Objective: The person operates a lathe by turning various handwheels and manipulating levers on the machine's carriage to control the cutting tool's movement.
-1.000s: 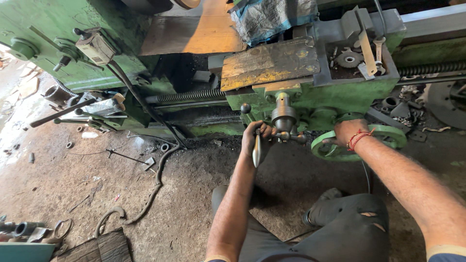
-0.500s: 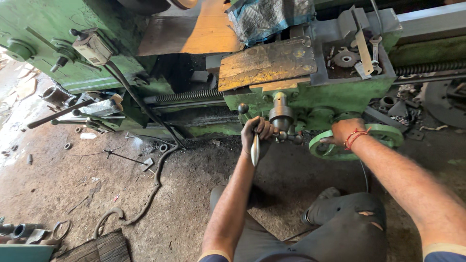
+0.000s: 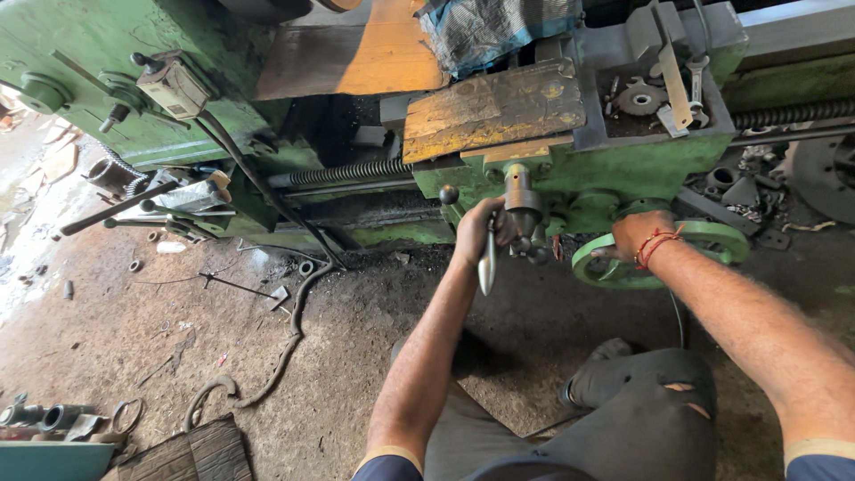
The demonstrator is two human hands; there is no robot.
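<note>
Greasy steel crank handle [image 3: 487, 258] gripped in the left hand [image 3: 476, 233] could slip, pinching fingers, while the right hand [image 3: 638, 237] clasps the green handwheel [image 3: 712, 239].

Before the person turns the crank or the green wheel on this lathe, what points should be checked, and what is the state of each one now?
1. Left hand has a grip on the crank handle: ok, fingers wrap its top.
2. Right hand rests on the green handwheel: ok.
3. Red wrist thread kept away from the wheel: not ok, it sits right at the rim.
4. Loose wrenches lie on top of the carriage: not ok, they could slide.
5. Wooden board lies flat on the carriage: ok.
6. Machine switched off: cannot tell.
</note>
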